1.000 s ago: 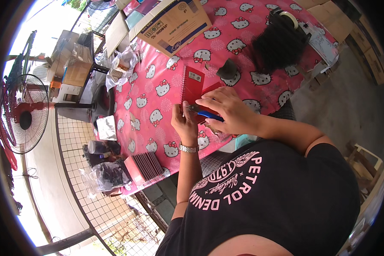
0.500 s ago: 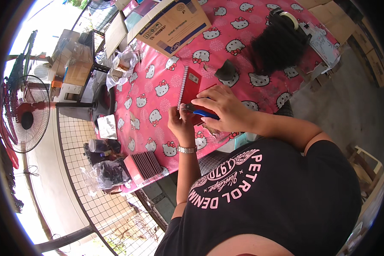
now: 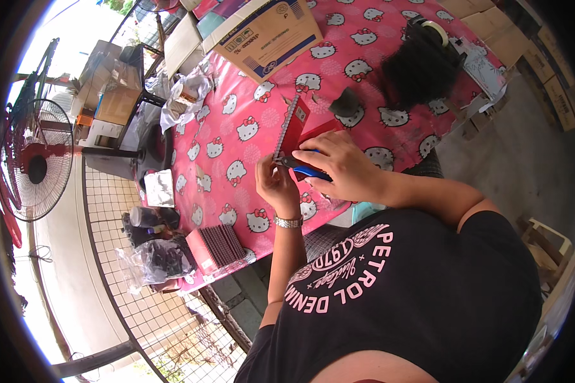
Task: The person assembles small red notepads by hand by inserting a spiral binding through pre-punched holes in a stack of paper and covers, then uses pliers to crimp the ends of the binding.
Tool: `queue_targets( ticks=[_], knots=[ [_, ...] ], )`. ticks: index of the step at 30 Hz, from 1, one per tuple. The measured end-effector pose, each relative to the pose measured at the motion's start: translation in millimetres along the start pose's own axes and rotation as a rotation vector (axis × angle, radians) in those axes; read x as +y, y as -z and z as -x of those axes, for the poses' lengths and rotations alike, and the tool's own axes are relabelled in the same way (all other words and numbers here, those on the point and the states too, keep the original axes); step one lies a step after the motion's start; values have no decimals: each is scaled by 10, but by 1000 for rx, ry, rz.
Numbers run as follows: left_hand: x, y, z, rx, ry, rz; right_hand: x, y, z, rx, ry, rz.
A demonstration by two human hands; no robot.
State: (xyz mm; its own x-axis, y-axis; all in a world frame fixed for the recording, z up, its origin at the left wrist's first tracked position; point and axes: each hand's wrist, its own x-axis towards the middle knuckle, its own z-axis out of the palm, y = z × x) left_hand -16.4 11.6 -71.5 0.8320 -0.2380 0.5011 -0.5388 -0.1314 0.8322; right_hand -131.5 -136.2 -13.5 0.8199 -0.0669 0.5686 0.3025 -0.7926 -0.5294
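A red spiral-bound notebook (image 3: 294,126) is held tilted above the pink patterned tablecloth, with its wire coil along the left edge. My left hand (image 3: 276,184) pinches the notebook's near end, by the end of the coil. Closed around blue-handled pliers (image 3: 311,171) is my right hand (image 3: 348,163); the dark jaws of the pliers meet the coil end beside my left fingertips. Another red piece (image 3: 321,130), perhaps a cover, shows just beyond my right hand. Whether the jaws grip the wire is too small to tell.
A stack of red spiral notebooks (image 3: 216,247) stands at the table's near left edge. A cardboard box (image 3: 268,43) sits at the far side. Toward the right lie a black bristly heap (image 3: 418,71) and a dark scrap (image 3: 346,103). A fan (image 3: 37,167) stands left.
The notebook is raised and tilted more, its far end shifting right. Both hands have moved slightly right, with the pliers still at the coil end. The whole view has shifted a little.
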Motion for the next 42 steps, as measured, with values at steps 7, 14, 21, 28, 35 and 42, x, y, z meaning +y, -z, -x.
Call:
queue_targets(
  ticks=[7, 14, 21, 28, 35, 42],
  knots=[
    [193, 194, -1, 68, -158, -238, -5, -25, -98, -353, -569, -965],
    [-223, 809, 166, 386, 344, 227, 421, 198, 275, 178, -317, -342],
    [-1001, 1542, 982, 99, 410, -1025, 1264, -41, 1237, -107, -448, 314],
    [288, 41, 168, -375, -470, -595, 2404, 122, 458, 156, -496, 629],
    [517, -171, 60, -780, -487, -626, 2278, 401, 220, 123, -559, 484],
    [728, -158, -283, -729, -455, -687, 971, 669, 139, -76, -213, -357]
  ],
)
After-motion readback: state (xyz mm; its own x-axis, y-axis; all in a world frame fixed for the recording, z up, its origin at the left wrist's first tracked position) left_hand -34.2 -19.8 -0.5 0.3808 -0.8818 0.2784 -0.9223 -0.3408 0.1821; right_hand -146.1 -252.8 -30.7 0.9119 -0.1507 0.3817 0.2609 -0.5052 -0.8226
